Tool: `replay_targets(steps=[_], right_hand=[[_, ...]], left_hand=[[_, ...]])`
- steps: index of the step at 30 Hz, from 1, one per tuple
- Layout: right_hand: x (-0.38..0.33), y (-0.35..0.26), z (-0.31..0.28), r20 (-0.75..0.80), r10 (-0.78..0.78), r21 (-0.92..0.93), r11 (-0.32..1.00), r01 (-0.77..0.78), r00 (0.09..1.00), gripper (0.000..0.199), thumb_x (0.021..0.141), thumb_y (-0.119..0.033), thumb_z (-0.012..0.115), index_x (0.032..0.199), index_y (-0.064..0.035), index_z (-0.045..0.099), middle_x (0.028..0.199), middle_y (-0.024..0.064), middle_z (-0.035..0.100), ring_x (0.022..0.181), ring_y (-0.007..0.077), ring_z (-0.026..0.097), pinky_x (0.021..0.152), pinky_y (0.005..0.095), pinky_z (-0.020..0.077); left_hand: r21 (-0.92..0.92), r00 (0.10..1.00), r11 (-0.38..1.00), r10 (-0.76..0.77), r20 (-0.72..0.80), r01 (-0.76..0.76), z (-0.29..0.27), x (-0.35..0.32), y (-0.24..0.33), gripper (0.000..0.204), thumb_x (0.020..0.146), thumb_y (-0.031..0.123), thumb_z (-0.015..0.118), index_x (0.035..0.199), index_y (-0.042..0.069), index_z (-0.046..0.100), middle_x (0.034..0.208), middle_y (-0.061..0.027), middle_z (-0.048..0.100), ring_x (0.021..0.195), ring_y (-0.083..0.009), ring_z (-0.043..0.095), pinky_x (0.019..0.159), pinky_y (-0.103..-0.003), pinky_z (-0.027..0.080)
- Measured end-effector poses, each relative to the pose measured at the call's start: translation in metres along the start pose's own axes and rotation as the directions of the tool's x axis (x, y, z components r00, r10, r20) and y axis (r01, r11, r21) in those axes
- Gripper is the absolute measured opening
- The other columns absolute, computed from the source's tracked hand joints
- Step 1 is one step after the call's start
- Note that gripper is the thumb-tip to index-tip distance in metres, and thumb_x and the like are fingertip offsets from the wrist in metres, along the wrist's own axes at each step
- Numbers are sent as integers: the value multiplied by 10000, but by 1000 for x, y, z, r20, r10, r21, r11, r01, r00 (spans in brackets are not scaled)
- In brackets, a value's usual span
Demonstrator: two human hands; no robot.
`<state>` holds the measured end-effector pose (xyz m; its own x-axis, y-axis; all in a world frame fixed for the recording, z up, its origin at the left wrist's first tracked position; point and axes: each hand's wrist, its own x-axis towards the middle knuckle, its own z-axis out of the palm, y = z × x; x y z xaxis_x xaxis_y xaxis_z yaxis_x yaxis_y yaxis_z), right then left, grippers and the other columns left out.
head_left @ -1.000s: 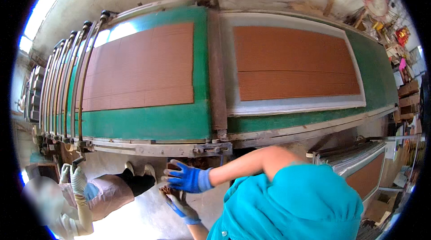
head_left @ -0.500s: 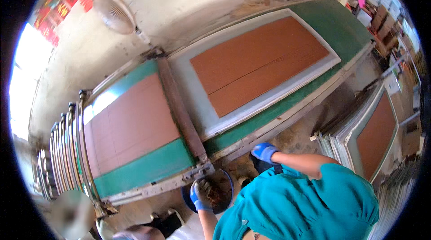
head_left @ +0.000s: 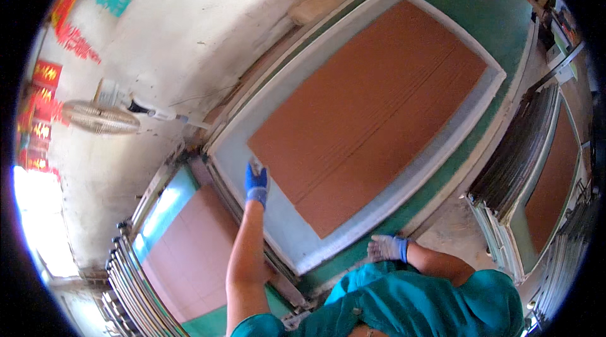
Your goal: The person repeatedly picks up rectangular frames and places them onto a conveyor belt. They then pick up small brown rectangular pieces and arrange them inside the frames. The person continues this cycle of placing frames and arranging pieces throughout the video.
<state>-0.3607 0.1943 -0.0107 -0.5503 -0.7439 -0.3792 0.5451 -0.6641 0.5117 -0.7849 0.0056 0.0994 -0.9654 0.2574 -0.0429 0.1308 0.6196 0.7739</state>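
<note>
The brown ribbed sheet (head_left: pixel 391 110) lies on a pale board (head_left: pixel 233 154), which rests on the green desk (head_left: pixel 505 2) with a strip of green between it and the desk's near edge; the left hand (head_left: pixel 257 182), in a blue glove, reaches over the board's left edge, its fingers close to the sheet's left corner; blur hides the fingertips, so I cannot tell whether they press, pinch or merely hover; the right hand (head_left: pixel 388 248) is by the desk's near edge, fingers loosely spread, grasping nothing; the likeliest trouble, I judge, is at that left corner, where a sideways push could drag or curl the sheet; a long seam runs through it, with a small step at its left end, so an uneven pull might widen the split and let the narrower strip slide toward the board's near edge; the ribs look soft enough for a heavy glove to dent; with only one hand over the board, a firm push there could skew it toward the bar (head_left: pixel 287 288) beside its left edge; the left forearm (head_left: pixel 246 267) passes above the second, pinkish sheet (head_left: pixel 189 248), and a dropped elbow could smear it; leaning in, the loose teal shirt (head_left: pixel 410 299) could catch the board's near corner.
</note>
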Motion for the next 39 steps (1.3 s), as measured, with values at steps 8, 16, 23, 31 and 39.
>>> replay_targets(steps=[8, 16, 23, 31, 39], right_hand=[[29, -23, 76, -347, 70, 294, 955, 37, 935, 651, 738, -406, 618, 1076, 103, 395, 1013, 243, 511, 916, 351, 534, 825, 458, 439], [9, -27, 104, -603, -439, -431, 882, 191, 666, 390, 803, -436, 538, 1026, -117, 556, 740, 63, 594, 589, 132, 567, 518, 255, 469], [-124, -92, 77, -402, -915, -721, 308, -621, 13, 346, 865, -362, 389, 1010, -93, 552, 879, 109, 601, 723, 251, 588, 650, 367, 460], [-337, -32, 97, -616, -710, -611, 158, 775, -340, 492, 718, -599, 534, 685, -108, 533, 561, 53, 494, 440, 179, 472, 392, 339, 385], [-390, 59, 21, -445, -745, -661, -102, 744, -497, 335, 787, -316, 592, 975, -40, 557, 772, 54, 565, 622, 188, 523, 500, 348, 432]], left_hand=[[827, 991, 556, -50, 125, -76, 2, 266, -95, 529, 835, 345, 437, 1228, -3, 370, 1236, -195, 416, 1133, -304, 410, 966, -348, 291], [280, 955, 913, -276, -110, 296, 19, 349, -168, 486, 871, 407, 361, 1125, 20, 509, 1164, -189, 490, 1093, -278, 464, 891, -341, 371], [156, 923, 988, -47, 381, -14, 83, 351, -90, 472, 907, 324, 315, 1268, 20, 331, 1303, -126, 354, 1182, -222, 363, 953, -330, 301], [-197, 339, 766, -29, 940, 612, 93, 119, 114, 527, 848, 489, 378, 1175, 84, 464, 951, -133, 551, 810, -238, 525, 691, -350, 430], [-263, 756, 916, -64, 651, 304, -4, -70, 209, 381, 843, 437, 440, 909, 85, 569, 641, -55, 535, 495, -177, 497, 436, -284, 401]])
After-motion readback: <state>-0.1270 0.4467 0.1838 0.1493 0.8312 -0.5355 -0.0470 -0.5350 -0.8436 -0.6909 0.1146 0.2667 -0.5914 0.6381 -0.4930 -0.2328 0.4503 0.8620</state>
